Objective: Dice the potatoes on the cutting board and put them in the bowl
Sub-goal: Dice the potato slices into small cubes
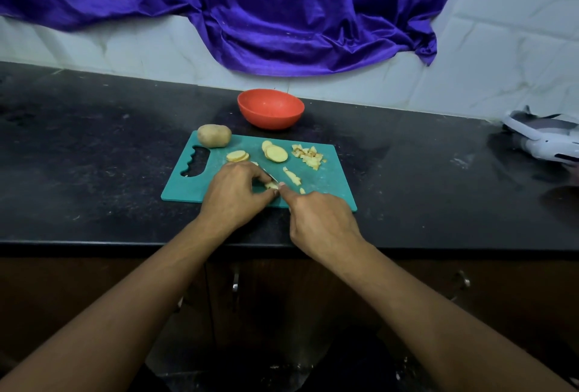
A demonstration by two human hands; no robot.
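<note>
From the head view, we see the teal cutting board (326,185) on the black counter (94,156), with the orange bowl (269,120) just beyond its far edge, holding nothing that we can make out. A whole potato (214,136) sits on the board's far left corner. Round slices (275,153) lie mid-board, a diced pile (308,156) at the far right, and cut strips (291,176) nearer us.

Our left hand (233,193) curls over a small potato piece (272,185) at the near centre, thumb and fingertips pinching it in place. Our right hand (322,222) is closed around a knife (270,177), forefinger stretched along it. Only a sliver of blade shows and the handle is hidden.

We judge the cut flesh firm but wet and slippery, and light. It is best pinned from above with fingertips tucked back, and the dice scooped together rather than picked up singly.
</note>
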